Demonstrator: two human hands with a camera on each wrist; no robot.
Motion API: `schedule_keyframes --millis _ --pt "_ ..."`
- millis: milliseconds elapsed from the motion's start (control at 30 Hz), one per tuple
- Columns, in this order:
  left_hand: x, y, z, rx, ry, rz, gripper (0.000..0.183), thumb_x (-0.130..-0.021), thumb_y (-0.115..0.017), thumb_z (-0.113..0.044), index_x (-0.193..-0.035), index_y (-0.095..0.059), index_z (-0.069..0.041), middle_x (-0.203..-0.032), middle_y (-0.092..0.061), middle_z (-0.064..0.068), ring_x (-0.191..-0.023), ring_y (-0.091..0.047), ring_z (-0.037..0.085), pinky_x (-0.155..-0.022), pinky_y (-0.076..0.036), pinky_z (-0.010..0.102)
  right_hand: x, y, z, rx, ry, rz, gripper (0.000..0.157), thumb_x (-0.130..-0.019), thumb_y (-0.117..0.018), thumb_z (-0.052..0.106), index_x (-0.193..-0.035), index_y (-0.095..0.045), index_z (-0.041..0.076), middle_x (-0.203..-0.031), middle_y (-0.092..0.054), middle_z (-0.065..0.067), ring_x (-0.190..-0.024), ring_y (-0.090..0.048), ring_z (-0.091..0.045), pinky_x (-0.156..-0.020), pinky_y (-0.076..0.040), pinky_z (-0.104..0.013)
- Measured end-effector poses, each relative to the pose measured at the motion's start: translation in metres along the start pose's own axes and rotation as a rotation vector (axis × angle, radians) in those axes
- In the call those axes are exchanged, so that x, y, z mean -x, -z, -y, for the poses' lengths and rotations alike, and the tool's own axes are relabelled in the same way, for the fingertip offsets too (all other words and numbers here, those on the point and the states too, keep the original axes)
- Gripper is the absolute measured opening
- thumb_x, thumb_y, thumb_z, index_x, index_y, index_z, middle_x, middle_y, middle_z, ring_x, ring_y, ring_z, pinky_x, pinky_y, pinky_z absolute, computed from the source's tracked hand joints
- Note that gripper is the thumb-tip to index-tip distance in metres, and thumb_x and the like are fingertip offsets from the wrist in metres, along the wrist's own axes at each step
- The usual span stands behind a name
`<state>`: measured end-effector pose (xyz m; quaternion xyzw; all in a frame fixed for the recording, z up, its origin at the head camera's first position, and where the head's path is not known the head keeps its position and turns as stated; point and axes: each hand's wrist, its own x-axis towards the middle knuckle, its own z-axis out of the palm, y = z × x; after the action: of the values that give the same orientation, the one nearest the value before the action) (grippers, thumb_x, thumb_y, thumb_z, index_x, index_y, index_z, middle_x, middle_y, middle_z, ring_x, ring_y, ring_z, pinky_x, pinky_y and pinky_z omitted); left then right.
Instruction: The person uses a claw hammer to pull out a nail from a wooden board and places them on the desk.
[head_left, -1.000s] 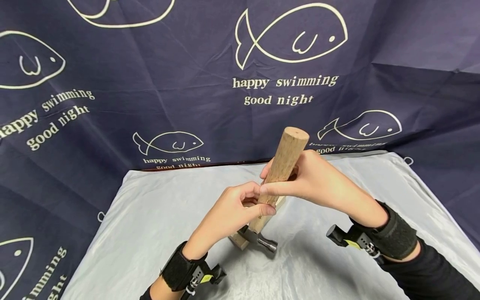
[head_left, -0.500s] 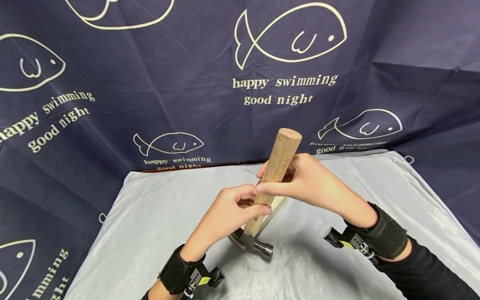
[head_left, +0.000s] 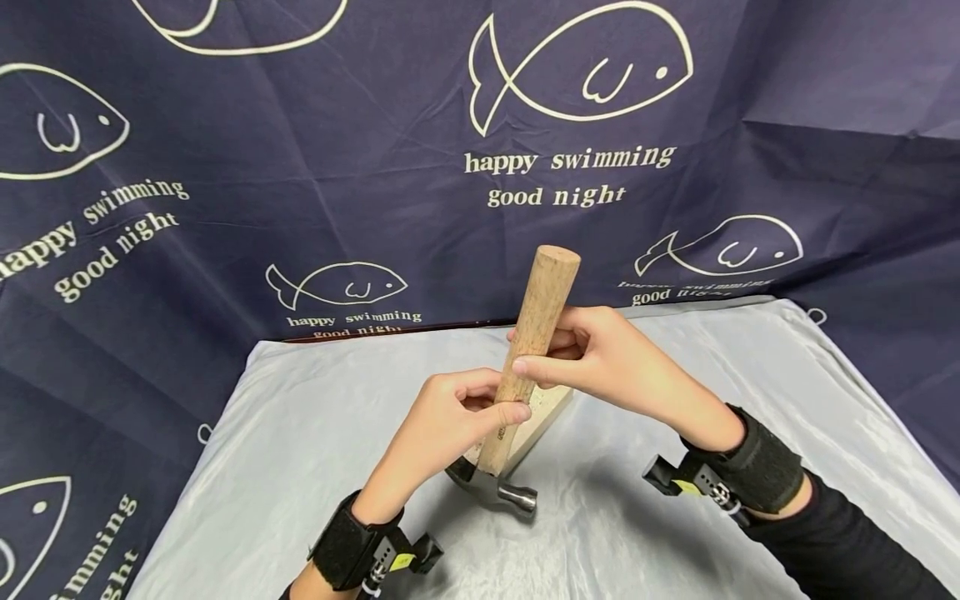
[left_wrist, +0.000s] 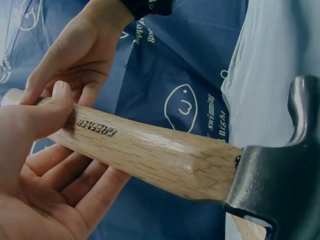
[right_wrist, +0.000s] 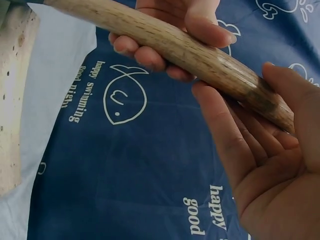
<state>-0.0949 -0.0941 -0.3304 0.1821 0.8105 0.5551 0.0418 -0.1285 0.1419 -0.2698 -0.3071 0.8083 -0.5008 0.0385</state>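
A claw hammer (head_left: 542,308) is held up above the table, handle end upward and leaning right, its dark metal head (left_wrist: 280,185) lowest. My left hand (head_left: 438,425) grips the lower handle between thumb and fingers. Higher up, my right hand (head_left: 618,362) holds the same wooden handle, thumb on the near side and fingers behind. Dark lettering shows on the handle in the left wrist view. Behind the hammer lies a pale wooden board (head_left: 547,414), partly hidden by hands and handle; small dark holes or spots mark it in the right wrist view.
A table with a shiny pale grey cloth (head_left: 330,408) lies under everything. Dark blue curtains (head_left: 390,150) printed with white fish and words hang behind and at the sides. Black straps with small cameras (head_left: 757,467) circle both wrists.
The hammer and both hands have shifted a little left, and the handle now stands somewhat steeper. More of the board shows behind it. Both hands keep hold of the handle.
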Motion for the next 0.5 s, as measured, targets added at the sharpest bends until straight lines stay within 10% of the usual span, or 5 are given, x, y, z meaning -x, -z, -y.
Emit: schedule_keyframes --millis 500 --pt "0.007 0.011 0.012 -0.049 0.05 -0.064 0.023 -0.091 -0.085 -0.045 -0.101 -0.084 -0.024 -0.087 -0.078 -0.008 -0.082 -0.074 0.016 -0.074 -0.056 0.032 -0.006 -0.013 -0.013 -0.154 -0.033 0.056 0.018 -0.101 -0.077 0.02 -0.113 -0.074 0.007 -0.097 -0.08 -0.003 -0.082 -0.078 -0.025 -0.073 -0.064 -0.041"
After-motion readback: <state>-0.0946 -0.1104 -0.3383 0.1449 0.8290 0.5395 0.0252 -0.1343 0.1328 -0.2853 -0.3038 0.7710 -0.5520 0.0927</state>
